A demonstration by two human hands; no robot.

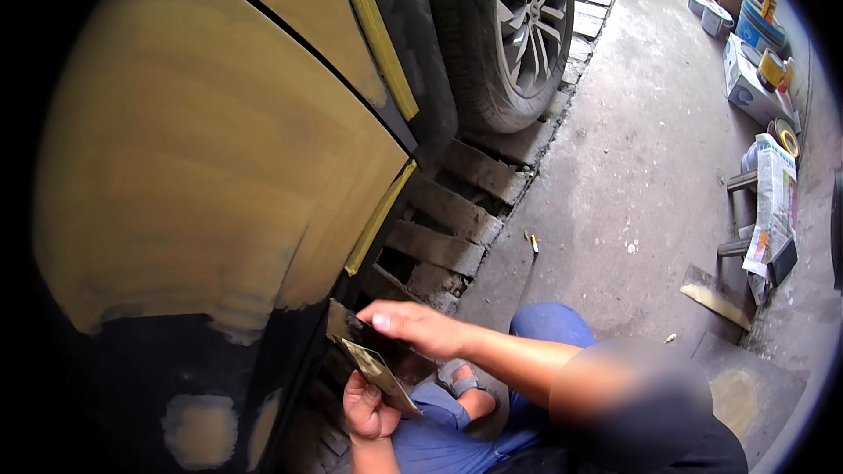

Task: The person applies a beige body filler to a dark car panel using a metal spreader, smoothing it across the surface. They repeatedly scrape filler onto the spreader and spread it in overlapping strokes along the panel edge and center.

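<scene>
My left hand (371, 408) is closed on the lower edge of a thin, flat putty board (379, 375) smeared with yellowish putty. My right hand (414, 326) grips a putty spreader (340, 319), a flat blade with a pale smear near its edge; part of it lies in shadow under the fingers. Spreader and board are close together, and whether they touch I cannot tell. Both are beside the lower edge of a car body panel (219, 140), coated mostly in dull yellow-tan filler, with black paint and tan patches toward the bottom.
Yellow masking tape (379, 219) lines the panel's edge. Beyond stands a car wheel (518, 31) over brick-like slats with gaps. Along the right wall are a newspaper-covered stool (773, 202), tape rolls (773, 68), a blue bucket (760, 26) and a putty-smeared board (716, 296).
</scene>
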